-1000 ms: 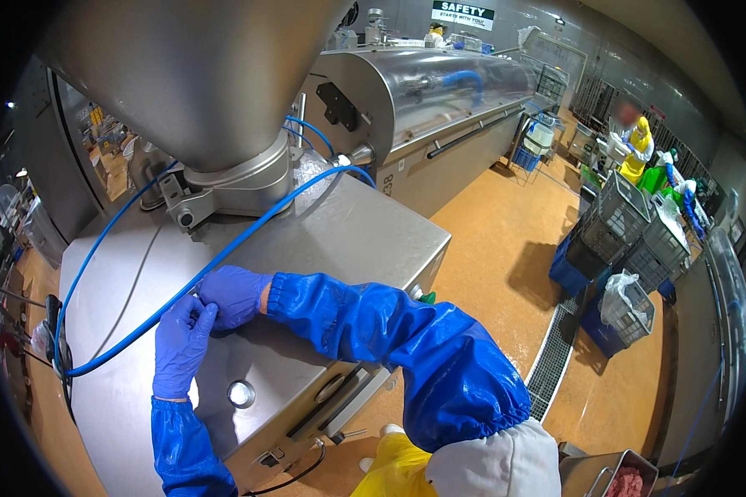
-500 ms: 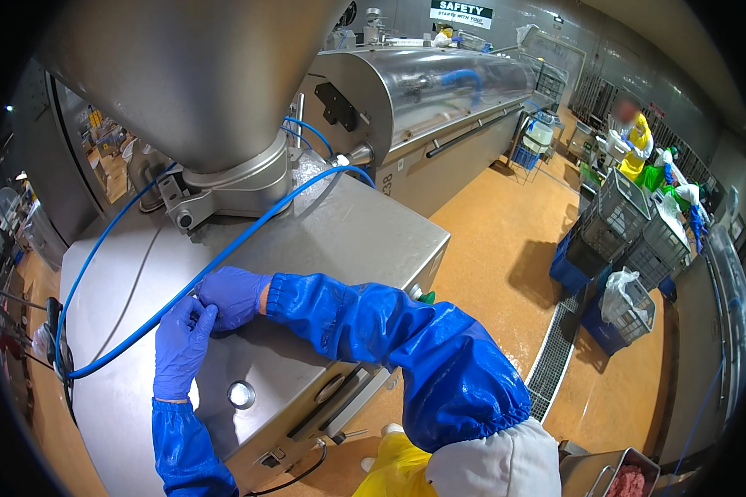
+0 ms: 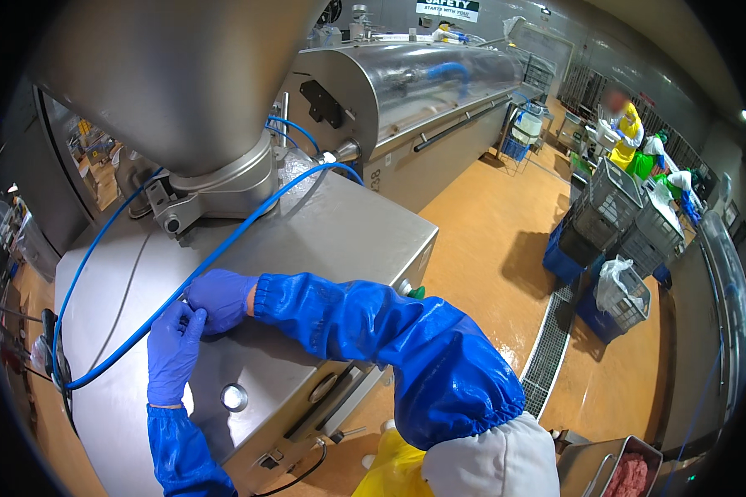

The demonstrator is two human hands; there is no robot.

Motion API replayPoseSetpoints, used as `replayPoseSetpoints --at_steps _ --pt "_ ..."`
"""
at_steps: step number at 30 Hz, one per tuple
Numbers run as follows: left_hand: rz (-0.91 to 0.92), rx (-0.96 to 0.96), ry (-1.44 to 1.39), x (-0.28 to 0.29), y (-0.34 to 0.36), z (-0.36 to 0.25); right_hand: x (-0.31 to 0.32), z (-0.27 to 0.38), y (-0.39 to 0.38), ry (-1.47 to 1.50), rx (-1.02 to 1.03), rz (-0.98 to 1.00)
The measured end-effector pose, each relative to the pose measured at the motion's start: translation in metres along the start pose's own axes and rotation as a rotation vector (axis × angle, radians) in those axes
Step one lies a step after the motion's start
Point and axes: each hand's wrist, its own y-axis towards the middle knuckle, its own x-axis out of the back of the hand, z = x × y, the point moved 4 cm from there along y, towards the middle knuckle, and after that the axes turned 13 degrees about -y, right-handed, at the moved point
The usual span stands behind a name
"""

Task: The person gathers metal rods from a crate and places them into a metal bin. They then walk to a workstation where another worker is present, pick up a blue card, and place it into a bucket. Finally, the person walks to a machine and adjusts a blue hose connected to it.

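Observation:
My left hand, in a purple glove, is closed with thumb and fingers pinched together. My right hand, gloved the same way, has its fingers curled in and meets the left fingertips. Whatever lies between them is too small or hidden to make out. Both hands are over the flat steel top of a machine. Close beside the fingers, a blue hose runs slantwise across that top. A round metal cap sits on the surface near my left wrist. Blue sleeves cover both forearms.
A large steel hopper rises behind my hands. Beyond it stands a long machine with a curved cover. To the right are stacked crates, a floor drain and a steel bin holding ground meat. Other people work farther back.
The whole view has shifted slightly, so things appear a little to the left. My hands stay together by the hose, with hardly any movement.

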Motion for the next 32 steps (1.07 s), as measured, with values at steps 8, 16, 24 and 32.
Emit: replayPoseSetpoints --at_steps 8,16,24,32 --pt "0.042 0.022 -0.019 0.000 0.001 0.001 0.006 0.001 -0.002 -0.015 -0.007 -0.008" --pt "-0.005 -0.005 -0.032 0.000 0.000 0.000 0.003 0.002 0.000 -0.007 0.006 -0.008" --pt "-0.004 -0.028 -0.033 -0.001 0.000 0.001 -0.003 -0.003 0.000 0.006 -0.003 -0.006" --pt "0.010 -0.022 -0.028 0.000 0.000 0.003 -0.003 -0.002 0.000 0.006 -0.005 0.002"
